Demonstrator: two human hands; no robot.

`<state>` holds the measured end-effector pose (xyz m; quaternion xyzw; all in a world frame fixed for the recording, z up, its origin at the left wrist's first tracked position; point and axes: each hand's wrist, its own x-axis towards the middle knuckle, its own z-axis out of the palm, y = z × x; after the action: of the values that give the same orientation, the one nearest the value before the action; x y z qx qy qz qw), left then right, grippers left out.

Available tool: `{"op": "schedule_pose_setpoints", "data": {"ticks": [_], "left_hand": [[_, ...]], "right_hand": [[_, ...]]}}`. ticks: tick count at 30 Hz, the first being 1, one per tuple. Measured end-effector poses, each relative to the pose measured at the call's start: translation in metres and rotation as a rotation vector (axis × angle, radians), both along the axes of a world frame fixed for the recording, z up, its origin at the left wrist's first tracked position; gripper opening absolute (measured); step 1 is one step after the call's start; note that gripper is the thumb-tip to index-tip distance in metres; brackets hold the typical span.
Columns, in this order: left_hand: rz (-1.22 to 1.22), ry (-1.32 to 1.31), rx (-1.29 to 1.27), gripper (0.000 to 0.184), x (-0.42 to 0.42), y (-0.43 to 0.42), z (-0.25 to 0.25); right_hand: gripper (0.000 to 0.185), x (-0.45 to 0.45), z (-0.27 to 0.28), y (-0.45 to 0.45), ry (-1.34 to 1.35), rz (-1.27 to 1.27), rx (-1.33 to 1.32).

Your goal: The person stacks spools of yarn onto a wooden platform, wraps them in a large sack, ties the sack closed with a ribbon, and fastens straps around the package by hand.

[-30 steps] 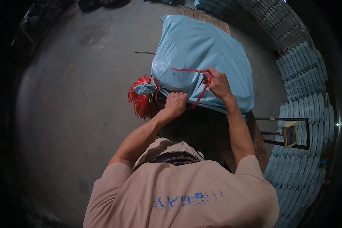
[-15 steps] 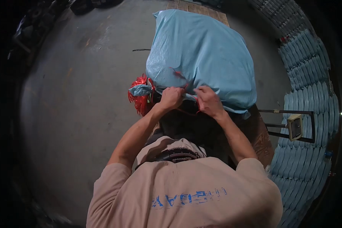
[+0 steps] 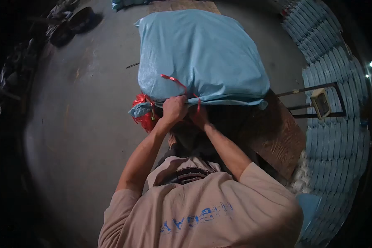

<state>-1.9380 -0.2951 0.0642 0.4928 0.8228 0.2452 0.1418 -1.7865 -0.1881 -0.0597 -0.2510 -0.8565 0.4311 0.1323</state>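
A large, full light-blue sack (image 3: 198, 53) lies with its near edge toward me. My left hand (image 3: 175, 109) is closed on the gathered sack edge, left of the middle. Close beside it, my right hand (image 3: 199, 116) is low under the edge in shadow, its fingers mostly hidden. A red strip (image 3: 174, 79) rises from between the hands onto the sack, and another piece hangs over the edge above my right hand. At the sack's left corner a tied blue tuft (image 3: 140, 109) sits against a bunch of red strips (image 3: 141, 99).
A wooden board (image 3: 277, 140) extends at the right below the sack. Beyond it, a metal frame carries a display box (image 3: 320, 103). Stacks of folded blue sacks (image 3: 332, 140) line the right side. Dark round tubs (image 3: 81, 20) stand on the floor at upper left.
My right hand has come down from above the sack to beneath its edge, near my left hand, carrying the red strip down. The view has shifted, so the sack appears farther left.
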Motion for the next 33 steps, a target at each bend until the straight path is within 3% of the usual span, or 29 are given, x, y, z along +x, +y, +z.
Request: {"op": "schedule_pose_setpoints", "data": {"ticks": [2,5,7,8,10,12,13,14,15,16,19,21,23,24,25,26,27,29,30,32,33], "left_hand": [[-0.006,0.025,0.047,0.021,0.001,-0.001,-0.004],[0.000,0.014,0.036,0.020,0.007,-0.004,0.005],[0.017,0.000,0.030,0.018,0.007,-0.002,0.005],[-0.014,-0.053,0.052,0.020,0.005,-0.003,0.000],[-0.113,-0.187,0.085,0.027,0.001,-0.013,0.017],[-0.184,-0.174,0.141,0.034,-0.002,-0.028,0.047],[-0.241,-0.179,0.199,0.040,0.002,-0.035,0.057],[-0.243,-0.186,0.197,0.040,0.009,-0.037,0.067],[-0.160,-0.088,0.213,0.043,0.019,-0.037,0.076],[-0.070,0.008,0.227,0.045,0.031,-0.033,0.081],[-0.196,0.067,0.260,0.063,0.090,0.014,0.083],[-0.305,0.139,0.324,0.073,0.128,0.064,0.077],[-0.320,0.266,0.217,0.063,0.152,0.111,0.042],[-0.321,0.267,0.217,0.063,0.151,0.131,0.031],[-0.356,0.144,-0.118,0.051,0.148,0.152,0.025],[-0.373,0.077,-0.283,0.045,0.149,0.159,0.018],[-0.388,0.020,-0.452,0.040,0.150,0.166,0.013],[-0.383,0.238,0.006,0.022,0.149,0.165,0.004],[-0.379,0.234,0.000,0.022,0.152,0.161,0.006],[-0.281,0.400,0.313,0.014,0.154,0.153,0.010],[-0.277,0.401,0.312,0.014,0.155,0.153,0.007]], "right_hand": [[0.038,0.014,-0.011,0.007,-0.192,0.120,0.192],[0.036,0.025,-0.047,0.005,-0.234,0.208,0.547],[0.030,0.019,-0.036,0.000,0.228,0.124,0.207],[0.030,0.027,-0.030,0.002,0.221,0.130,0.202],[0.026,0.040,-0.018,0.003,0.339,0.043,-0.336],[0.028,0.130,0.025,0.051,-0.093,0.101,-0.484],[0.034,0.179,0.069,0.074,-0.055,-0.065,-0.850],[0.036,0.234,0.098,0.107,0.005,-0.287,-1.036],[0.036,0.297,0.122,0.146,0.221,-0.395,-1.064],[0.036,0.345,0.157,0.176,0.205,-0.496,-0.963],[0.035,0.347,0.218,0.202,0.052,-0.389,-1.032],[0.030,0.277,0.255,0.207,0.229,-0.399,-0.898],[0.021,0.226,0.272,0.218,0.253,-0.330,-0.716],[0.013,0.195,0.273,0.222,0.292,-0.192,-0.125],[0.006,0.173,0.283,0.222,0.236,-0.075,0.286],[0.005,0.150,0.292,0.222,0.219,-0.028,0.717],[0.011,0.138,0.304,0.219,0.118,-0.011,0.966],[0.013,0.119,0.299,0.221,0.165,0.042,0.854],[0.014,0.112,0.295,0.218,0.207,0.097,0.729],[0.007,0.102,0.288,0.215,0.236,0.099,0.718],[0.007,0.100,0.281,0.215,0.230,0.068,0.632]]}}
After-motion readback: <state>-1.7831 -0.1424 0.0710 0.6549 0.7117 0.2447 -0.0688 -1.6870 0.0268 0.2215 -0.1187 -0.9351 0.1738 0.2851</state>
